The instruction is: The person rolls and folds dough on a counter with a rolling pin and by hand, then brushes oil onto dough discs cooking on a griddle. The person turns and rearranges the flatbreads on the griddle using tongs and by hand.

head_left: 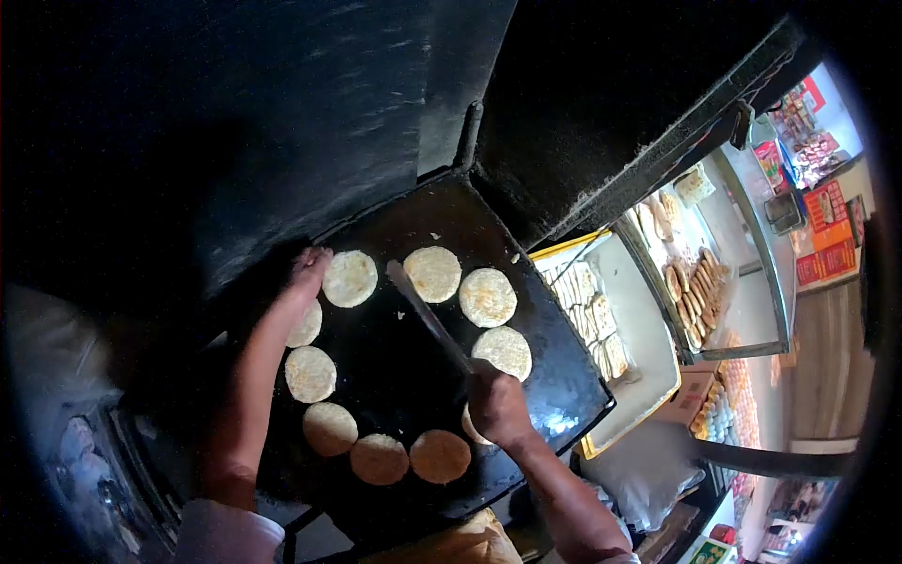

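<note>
Round flat breads lie in a ring on a dark griddle [395,338]. My left hand [312,271] is at the griddle's upper left, its fingers against the edge of one pale bread [350,278]; whether it grips the bread is hard to make out. In my right hand [498,404] is the handle of a long flat metal spatula [432,324]. The spatula's tip points up and left, between that bread and another bread [432,274]. Part of a bread at the right is hidden behind my right hand. Browner breads [440,457] lie at the near side.
A dark metal wall [319,122] rises behind the griddle. To the right stand a yellow-rimmed white tray [648,352] of flat pieces and a glass case [752,310] with long browned pieces. Beyond are egg trays [719,414] and a plastic bag [648,498].
</note>
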### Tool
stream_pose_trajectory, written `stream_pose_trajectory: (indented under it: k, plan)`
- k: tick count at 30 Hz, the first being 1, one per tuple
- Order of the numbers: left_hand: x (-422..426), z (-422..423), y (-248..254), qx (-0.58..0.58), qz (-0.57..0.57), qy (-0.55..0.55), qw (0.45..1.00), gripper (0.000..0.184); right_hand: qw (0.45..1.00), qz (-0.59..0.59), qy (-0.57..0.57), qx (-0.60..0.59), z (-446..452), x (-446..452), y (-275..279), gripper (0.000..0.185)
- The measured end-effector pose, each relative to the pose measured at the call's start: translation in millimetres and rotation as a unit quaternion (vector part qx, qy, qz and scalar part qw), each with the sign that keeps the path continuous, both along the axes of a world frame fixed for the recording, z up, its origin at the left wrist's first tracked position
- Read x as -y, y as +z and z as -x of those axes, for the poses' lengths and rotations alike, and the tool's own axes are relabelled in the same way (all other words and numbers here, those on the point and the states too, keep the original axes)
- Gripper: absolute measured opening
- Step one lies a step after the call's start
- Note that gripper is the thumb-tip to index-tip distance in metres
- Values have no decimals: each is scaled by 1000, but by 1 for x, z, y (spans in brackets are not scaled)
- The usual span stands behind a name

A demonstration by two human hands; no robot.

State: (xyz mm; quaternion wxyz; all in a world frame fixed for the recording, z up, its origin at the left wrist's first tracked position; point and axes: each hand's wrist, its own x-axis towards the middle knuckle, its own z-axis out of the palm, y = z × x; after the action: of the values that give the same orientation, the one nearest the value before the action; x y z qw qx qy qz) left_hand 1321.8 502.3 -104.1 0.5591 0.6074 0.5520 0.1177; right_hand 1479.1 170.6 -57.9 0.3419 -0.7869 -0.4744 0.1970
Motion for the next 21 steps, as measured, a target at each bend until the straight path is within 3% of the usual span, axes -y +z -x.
stream_pose_trajectory:
  k: [2, 4, 5, 6, 7, 8, 9, 10, 12, 13, 14, 15, 16, 17, 19, 21]
  plan:
    - [-1, 4, -9, -40, 3, 0, 999, 56, 999, 8, 35, 31, 1, -4, -14, 17]
    - [-6, 6, -40, 32, -80, -31, 996, 58, 977, -1, 13, -213, 3, -8, -19, 21]
    - [-17, 10, -57, 47, -13, -25, 998, 59, 977, 1, 13, -213, 1, -10, -11, 21]
    - [-11, 8, -36, 46, -11, -24, 999, 59, 972, 34, 31, -232, -2, -10, 3, 34]
    - [3, 3, 6, 78, 92, 10, 993, 60, 965, 67, 48, -250, -3, -10, 11, 49]
    - [10, -2, 30, 109, 193, 42, 974, 61, 965, 67, 46, -250, -3, -9, 12, 49]
    - [8, -3, 13, 228, 228, 38, 946, 65, 969, 44, 41, -241, -2, -9, 12, 48]
    - [3, 1, -2, 228, 227, 38, 946, 65, 972, 20, 37, -232, -2, -9, 13, 47]
    - [-2, 14, -9, 123, 86, 23, 988, 65, 985, 35, 31, -165, -11, 4, 29, 46]
    - [4, 23, -4, 68, 13, 41, 997, 59, 994, 49, 23, -98, -18, 16, 34, 45]
    - [1, 39, -15, 67, 11, 42, 997, 59, 997, 40, 7, -65, -25, 28, 29, 43]
    - [-10, 64, -39, 34, -77, 24, 996, 56, 998, 52, -15, -17, -31, 38, 29, 42]
    - [-19, 88, -62, 2, -163, 3, 987, 53, 997, 66, -39, 33, -36, 46, 30, 41]
    - [-24, 111, -83, 1, -163, 2, 987, 53, 993, 82, -72, 53, -39, 50, 30, 38]
    - [-28, 145, -110, -192, -297, -37, 934, 48, 982, 127, -106, 87, -44, 53, 26, 34]
    - [-10, 138, -74, -206, -256, -68, 942, 47, 984, 124, -100, 73, -40, 51, 24, 34]
